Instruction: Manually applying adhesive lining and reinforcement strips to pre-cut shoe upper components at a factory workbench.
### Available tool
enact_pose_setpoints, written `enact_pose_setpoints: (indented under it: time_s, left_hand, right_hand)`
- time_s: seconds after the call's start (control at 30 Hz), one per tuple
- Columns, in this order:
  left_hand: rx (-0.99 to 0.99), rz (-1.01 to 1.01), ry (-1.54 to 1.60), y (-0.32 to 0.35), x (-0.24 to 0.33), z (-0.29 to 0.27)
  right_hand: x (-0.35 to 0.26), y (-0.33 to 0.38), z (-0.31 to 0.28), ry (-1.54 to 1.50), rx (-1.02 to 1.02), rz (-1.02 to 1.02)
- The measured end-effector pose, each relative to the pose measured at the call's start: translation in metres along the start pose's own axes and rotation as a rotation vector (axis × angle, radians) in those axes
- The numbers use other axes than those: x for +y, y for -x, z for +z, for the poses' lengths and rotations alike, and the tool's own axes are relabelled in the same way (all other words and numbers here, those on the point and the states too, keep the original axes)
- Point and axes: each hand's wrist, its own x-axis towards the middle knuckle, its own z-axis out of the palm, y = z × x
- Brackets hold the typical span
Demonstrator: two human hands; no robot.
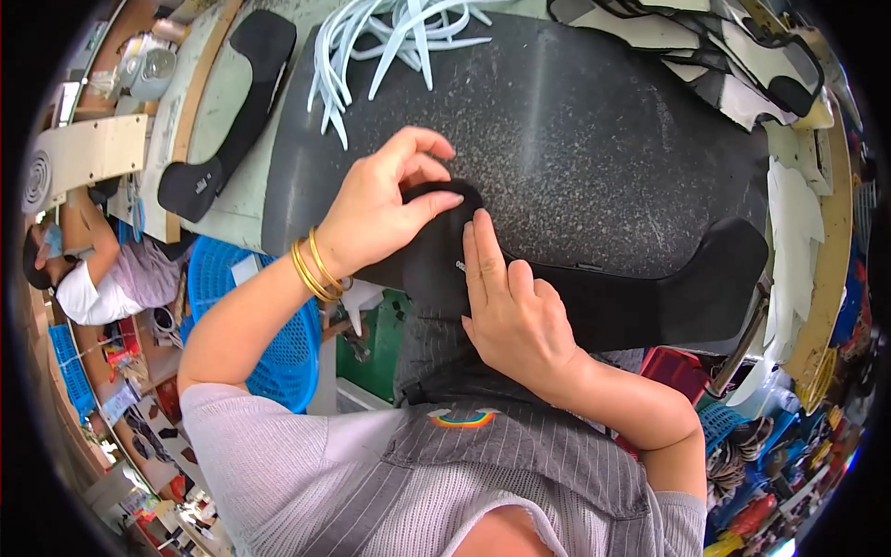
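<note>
A long black fabric piece [603, 302] with a wide rounded right end lies along the near edge of the dark work board [594, 167]. At its left end, my left hand [385, 200] pinches the curled black edge between thumb and fingers. My right hand [515, 311] rests on the same piece, index and middle fingers stretched out together beside the curled edge, the other fingers bent. A similar black piece [246, 111], wide at both ends, lies left of the board.
Pale blue strips [408, 37] are heaped at the board's far edge. Black-edged white pieces [733, 60] are stacked at the far right. A blue plastic basket [288, 357] stands low on my left. Another person [111, 269] is farther left. White sheets [794, 251] lie right of the board.
</note>
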Motion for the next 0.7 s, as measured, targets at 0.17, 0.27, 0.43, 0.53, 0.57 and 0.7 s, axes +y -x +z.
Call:
enact_pose_setpoints:
  time_s: [0.17, 0.27, 0.43, 0.53, 0.57, 0.7]
  left_hand:
    - [-0.069, -0.122, -0.166, -0.018, 0.013, -0.004]
    - [-0.110, -0.076, -0.242, -0.026, 0.011, -0.009]
    - [-0.232, -0.083, -0.348, -0.037, 0.019, -0.016]
    - [-0.237, -0.082, -0.496, -0.040, 0.031, -0.017]
    - [-0.234, -0.066, -0.487, -0.042, 0.029, -0.017]
    - [-0.304, -0.110, -0.286, -0.042, 0.018, -0.021]
  right_hand:
    - [0.004, -0.006, -0.001, 0.012, -0.016, -0.033]
    - [0.007, -0.009, -0.002, -0.035, -0.017, -0.049]
    - [0.014, -0.012, -0.008, -0.332, -0.020, -0.035]
    - [0.012, -0.014, -0.010, -0.378, -0.006, -0.006]
    - [0.010, -0.014, -0.009, -0.348, 0.011, 0.015]
    - [0.007, -0.012, -0.007, -0.253, 0.022, 0.001]
